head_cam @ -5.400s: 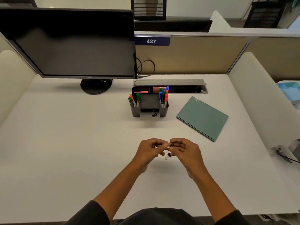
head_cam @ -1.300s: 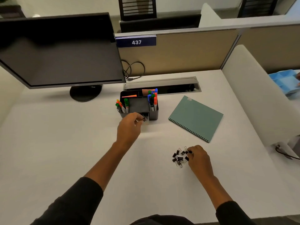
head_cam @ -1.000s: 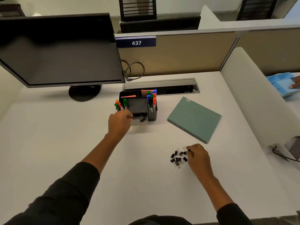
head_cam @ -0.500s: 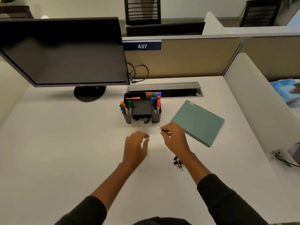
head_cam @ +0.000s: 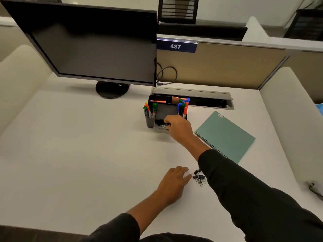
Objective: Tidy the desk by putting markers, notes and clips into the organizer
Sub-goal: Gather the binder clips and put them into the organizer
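Right grip [head_cam: 178, 126] pinches a black binder clip [head_cam: 164, 126] with silver handles at the organizer [head_cam: 150, 121].

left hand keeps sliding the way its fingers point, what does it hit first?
Likely the loose binder clips on the desk, just beyond the left hand fingertips. The right sleeve lies right behind them; depth is unclear.

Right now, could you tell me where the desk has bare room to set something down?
The wide stretch left of the organizer, in front of the monitor, is bare. It is crowded near the right hand, the notebook and the loose clips beside the left hand.
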